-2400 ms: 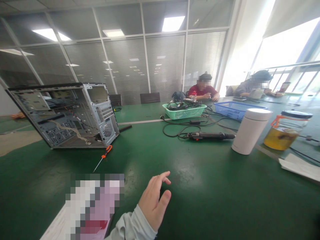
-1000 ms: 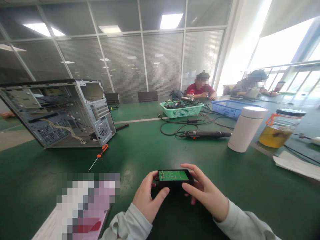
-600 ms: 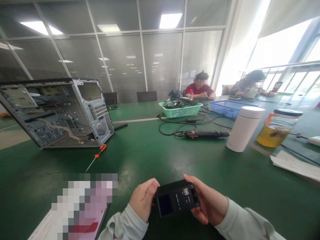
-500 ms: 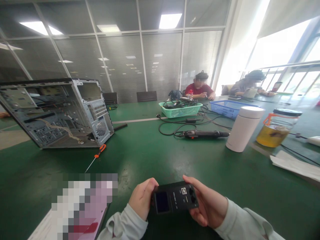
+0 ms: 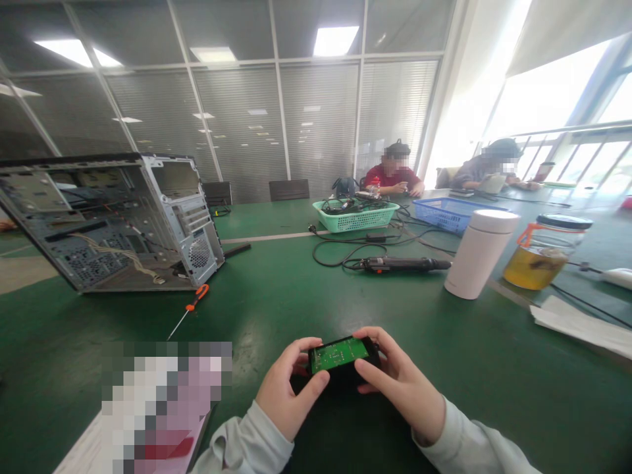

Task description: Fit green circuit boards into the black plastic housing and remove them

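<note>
Both hands grip a small black device (image 5: 342, 361) low over the green table (image 5: 296, 303) — left hand (image 5: 286, 388) at its left end, right hand (image 5: 402, 385) at its right, thumbs on top. Green circuit board faces up; any print on it is seemingly too small to read. An orange-handled screwdriver (image 5: 190, 308) lies well apart, by the open computer case (image 5: 108, 224).

Count as I see it: two hands of mine, left hand (image 5: 284, 392) and right hand (image 5: 402, 388), gripping one black device (image 5: 340, 355). One computer case (image 5: 113, 224). Two screwdrivers: one orange screwdriver (image 5: 190, 309), one power screwdriver (image 5: 402, 264). Two baskets: green basket (image 5: 354, 217), blue basket (image 5: 451, 214). One white flask (image 5: 476, 253). One glass jar (image 5: 540, 260). Two other people: person in red (image 5: 392, 178), person in grey (image 5: 486, 174).
</note>
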`<state>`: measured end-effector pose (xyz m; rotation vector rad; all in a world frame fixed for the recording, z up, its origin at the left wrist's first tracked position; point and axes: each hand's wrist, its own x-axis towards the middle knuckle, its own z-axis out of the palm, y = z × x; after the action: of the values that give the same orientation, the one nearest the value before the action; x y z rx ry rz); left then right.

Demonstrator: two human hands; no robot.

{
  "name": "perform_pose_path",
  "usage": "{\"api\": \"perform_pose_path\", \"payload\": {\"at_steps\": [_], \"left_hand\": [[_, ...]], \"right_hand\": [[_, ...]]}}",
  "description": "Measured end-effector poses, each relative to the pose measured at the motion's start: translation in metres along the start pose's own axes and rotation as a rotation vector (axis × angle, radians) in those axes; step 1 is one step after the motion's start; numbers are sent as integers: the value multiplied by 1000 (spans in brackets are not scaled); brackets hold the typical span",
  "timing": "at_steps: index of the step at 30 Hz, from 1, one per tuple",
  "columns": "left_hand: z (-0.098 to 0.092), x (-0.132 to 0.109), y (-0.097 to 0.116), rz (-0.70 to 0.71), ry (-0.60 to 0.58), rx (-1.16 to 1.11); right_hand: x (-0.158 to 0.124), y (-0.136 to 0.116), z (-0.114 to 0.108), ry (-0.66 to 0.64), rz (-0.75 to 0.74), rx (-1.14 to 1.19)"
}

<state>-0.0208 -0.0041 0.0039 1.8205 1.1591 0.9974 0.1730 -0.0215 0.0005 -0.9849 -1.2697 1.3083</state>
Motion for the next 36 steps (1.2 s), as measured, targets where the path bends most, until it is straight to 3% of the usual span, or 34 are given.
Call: {"api": "perform_pose_path", "payload": {"at_steps": [4,9,19,25,28,31,36], "left_hand": [[1,-1,3,18,17,-57],[0,2,3,-62,-14,-188],[-2,7,-6,-157,-77,-346],[-1,6,5,-228,-5,-478],[1,5,6,-264,33,-447],[3,4,1,-269,-6,-390],[4,0,-3,-114,-99,-116]], "right_hand": [[0,0,-1,-68,-88,-111],[-2,-2,0,-21,-192,-188],[-2,6,1,1,-24,-221],[-1,-7,0,-25,-102,-371],[-1,-9,0,-2,-62,-384],[0,-6,1,3,2,-349],[0,-2,3,-52,179,-246]]}}
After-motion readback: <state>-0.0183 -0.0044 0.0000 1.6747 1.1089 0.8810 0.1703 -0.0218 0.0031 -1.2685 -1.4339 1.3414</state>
